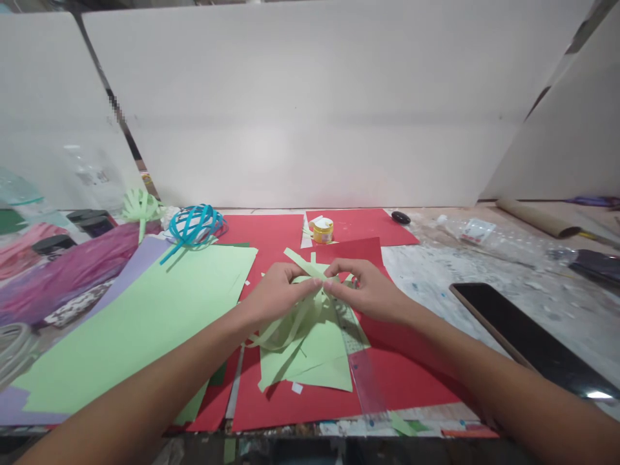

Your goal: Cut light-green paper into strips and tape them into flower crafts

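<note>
Pale green paper strips point(304, 261), one: upper end slanting up-left from the fingertips, both hands equally near, left hand point(285, 290) and right hand point(361, 287) pinching them, fingers narrowed.

"What's at the centre?"

"One bare left hand point(278, 290) and one bare right hand point(365, 290): two. The pale-green paper strips point(299, 260) overlap too much to count."

"Openwork paper-strip balls, from there?"

"Two toward 10 o'clock: one blue ball point(196, 226), one pale-green ball point(141, 205)."

"See-through plastic bottles?"

"Three: a bluish bottle point(22, 197) and a colourless bottle point(92, 177) around 10, a ribbed bottle point(504, 240) between 2 and 3."

"Black rectangular smartphones?"

"One phone point(533, 336), past 3."

"Yellow round jars?"

"One jar point(323, 231), at 12."
</note>
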`<state>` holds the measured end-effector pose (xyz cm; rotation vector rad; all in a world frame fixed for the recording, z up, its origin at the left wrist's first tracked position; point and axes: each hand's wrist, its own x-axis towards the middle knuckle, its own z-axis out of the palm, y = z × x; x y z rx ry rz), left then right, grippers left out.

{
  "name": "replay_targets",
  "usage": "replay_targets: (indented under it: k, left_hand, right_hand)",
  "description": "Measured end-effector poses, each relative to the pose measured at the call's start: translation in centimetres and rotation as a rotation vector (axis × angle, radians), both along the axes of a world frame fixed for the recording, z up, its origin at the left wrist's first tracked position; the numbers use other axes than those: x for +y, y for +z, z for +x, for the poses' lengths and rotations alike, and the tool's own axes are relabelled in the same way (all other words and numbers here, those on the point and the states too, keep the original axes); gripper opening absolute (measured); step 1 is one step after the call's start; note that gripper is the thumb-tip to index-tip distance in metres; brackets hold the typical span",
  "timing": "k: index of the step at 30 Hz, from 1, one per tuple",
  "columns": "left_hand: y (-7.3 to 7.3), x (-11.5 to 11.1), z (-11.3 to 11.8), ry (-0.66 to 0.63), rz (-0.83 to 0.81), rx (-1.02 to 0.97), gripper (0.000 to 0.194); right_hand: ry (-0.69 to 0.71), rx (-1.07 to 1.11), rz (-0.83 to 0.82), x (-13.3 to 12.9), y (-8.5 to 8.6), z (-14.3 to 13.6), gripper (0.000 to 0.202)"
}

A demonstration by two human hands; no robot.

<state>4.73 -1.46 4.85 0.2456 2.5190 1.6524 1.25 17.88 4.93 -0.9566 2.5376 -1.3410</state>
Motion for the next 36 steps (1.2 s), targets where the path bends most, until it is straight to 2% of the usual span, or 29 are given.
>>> replay_targets:
  k: [7,10,14,17,21,25,28,31,36]
  left_hand:
    - [-0.2,0.2,-1.2,0.025,-0.131,0.023,0.032]
    - [-0.5,0.1,-1.4,-0.010,-0.104,0.059,0.030]
    - [-0.6,-0.7,-1.1,-0.062,0.022,0.028,0.030]
    - [-0.1,-1.4,-0.7,-0.059,0.079,0.001,0.032]
    - [0.5,-1.7,-0.3,-0.018,0.032,-0.054,0.033]
    - [0.4,-1.1,0.3,-0.043,-0.011,-0.054,0.027]
    - [0.2,-0.9,0.7,-0.084,-0.068,-0.021,0.023]
    - [0.3,-0.8,1.0,-0.094,-0.140,0.002,0.027]
    - [0.7,-0.6,1.2,-0.126,-0.125,0.011,0.028]
  right_hand:
    - [-0.067,0.006,-0.041,0.0,-0.5,0.0,0.028]
    - [-0.068,0.019,-0.029,0.1,-0.4,-0.1,0.023]
    - [-0.102,0.071,0.054,0.0,-0.5,0.1,0.015]
    - [-0.136,0.099,0.048,-0.3,-1.0,0.3,0.020]
    - [-0.113,0.105,-0.001,-0.6,-1.7,0.6,0.032]
    - [-0.086,0.088,-0.031,-0.9,-1.7,1.1,0.023]
    - [-0.062,-0.029,-0.083,-1.0,-1.4,1.3,0.011]
    - [-0.005,-0.242,-0.154,-0.9,-1.4,1.2,0.011]
    - [0.092,-0.508,-0.311,-0.7,-1.5,1.3,0.008]
